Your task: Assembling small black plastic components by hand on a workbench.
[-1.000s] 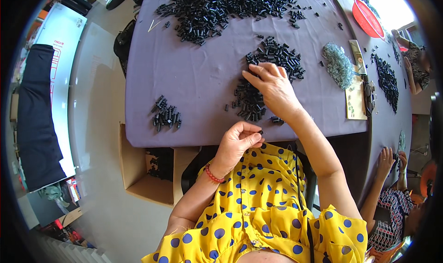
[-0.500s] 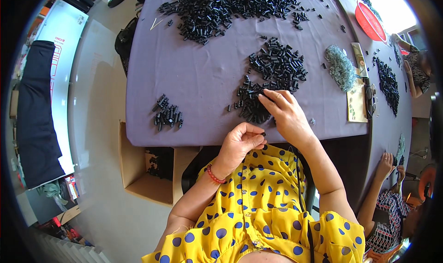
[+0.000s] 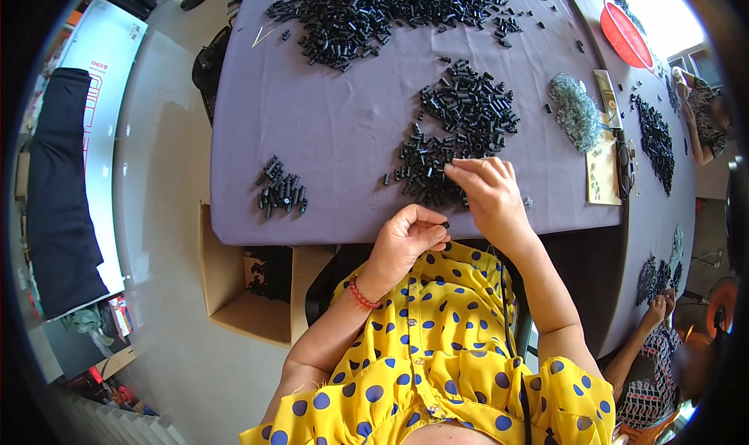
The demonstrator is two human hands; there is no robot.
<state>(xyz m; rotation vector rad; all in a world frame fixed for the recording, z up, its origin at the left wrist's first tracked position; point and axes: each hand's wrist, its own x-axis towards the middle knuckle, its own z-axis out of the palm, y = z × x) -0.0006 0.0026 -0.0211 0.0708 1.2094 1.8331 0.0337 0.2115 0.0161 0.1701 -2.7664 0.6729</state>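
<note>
A purple-clothed table [image 3: 335,125] carries heaps of small black tubes. The left hand [image 3: 406,238], curled shut at the near edge, pinches one black piece [image 3: 445,225]; the right hand [image 3: 488,191], fingertips closed, picks from the near pile [image 3: 425,172]. A fumbled piece could drop off the near edge into the cardboard box [image 3: 250,289].

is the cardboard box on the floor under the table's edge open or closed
Open. The cardboard box shows its flaps spread and bare brown inside, with dark contents at the table end.

free: bare purple cloth [image 3: 328,133] left | blocked: black tube piles [image 3: 460,117] ahead, small pile [image 3: 281,191] left
</note>
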